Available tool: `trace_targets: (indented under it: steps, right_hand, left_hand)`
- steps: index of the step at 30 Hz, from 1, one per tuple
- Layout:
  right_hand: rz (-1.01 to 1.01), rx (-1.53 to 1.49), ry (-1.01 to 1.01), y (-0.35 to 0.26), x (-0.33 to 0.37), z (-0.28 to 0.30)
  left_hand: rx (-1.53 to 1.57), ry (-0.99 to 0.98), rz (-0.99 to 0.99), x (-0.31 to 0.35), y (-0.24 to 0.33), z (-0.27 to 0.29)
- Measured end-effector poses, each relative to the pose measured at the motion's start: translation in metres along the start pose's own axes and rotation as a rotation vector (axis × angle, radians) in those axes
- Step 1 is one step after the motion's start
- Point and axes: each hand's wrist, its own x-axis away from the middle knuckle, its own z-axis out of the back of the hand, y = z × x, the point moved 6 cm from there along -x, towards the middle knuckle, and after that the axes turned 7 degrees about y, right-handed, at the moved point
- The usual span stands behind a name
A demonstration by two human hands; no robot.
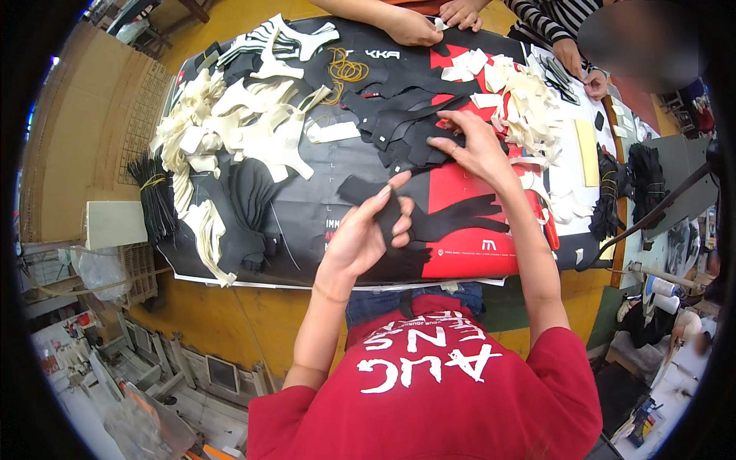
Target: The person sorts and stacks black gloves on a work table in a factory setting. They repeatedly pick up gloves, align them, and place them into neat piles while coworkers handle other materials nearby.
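Observation:
My left hand is closed around a dark fabric piece, whose short end sticks out beyond the thumb. A forked black fabric piece extends to the right of that hand over the red part of the table cover; whether it is the same piece, I cannot tell. My right hand is held with thumb and fingers apart at the right edge of a pile of black fabric cut-outs. Small white tags show on several of these cut-outs. Nothing shows between the right fingers.
Cream fabric cut-outs heap up on the left, beside stacked black ones. Yellow rubber bands lie at the far middle. Cream scraps cover the right side. Across the table are one person's hands and another's striped sleeves.

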Motion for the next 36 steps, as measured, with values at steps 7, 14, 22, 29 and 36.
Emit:
trace_targets:
  steps: [7, 14, 22, 29, 36]
  right_hand:
    - [0.156, 0.038, 0.175, 0.002, 0.0, 0.007]
    - [0.188, 0.031, 0.284, -0.007, 0.012, 0.004]
    - [0.132, -0.018, 0.248, 0.001, 0.017, -0.005]
    - [0.291, 0.186, 0.34, -0.01, 0.024, -0.002]
    - [0.428, 0.272, 0.458, -0.032, 0.05, 0.037]
  left_hand:
    - [0.025, 0.05, 0.089, -0.047, 0.012, 0.014]
    - [-0.108, 0.082, 0.02, -0.04, 0.009, 0.007]
    - [-0.305, 0.118, 0.071, -0.086, 0.018, -0.004]
    - [-0.445, 0.097, 0.123, -0.098, 0.011, 0.001]
    - [-0.451, 0.143, 0.074, -0.104, 0.004, 0.002]
